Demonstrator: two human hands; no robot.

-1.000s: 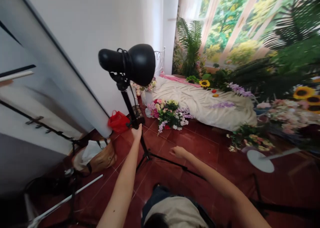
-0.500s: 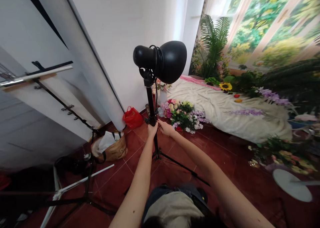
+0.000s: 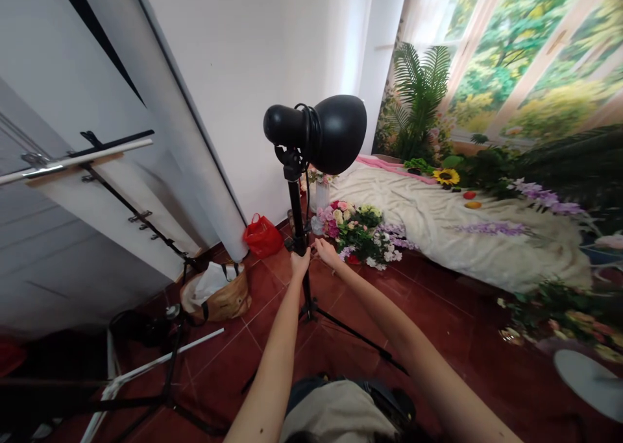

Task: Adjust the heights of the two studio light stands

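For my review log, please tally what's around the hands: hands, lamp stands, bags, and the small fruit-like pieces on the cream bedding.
Hands: 2 (left hand, right hand)
Lamp stands: 1 (black lamp stand)
Bags: 2 (red plastic bag, tan bag)
Fruit-like pieces: 2 (red piece, orange piece)
Total: 7

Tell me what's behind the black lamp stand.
Behind the black lamp stand, a red plastic bag sits to its left and a white vase of flowers to its right, by the white wall. The lamp head covers whatever lies directly behind it.
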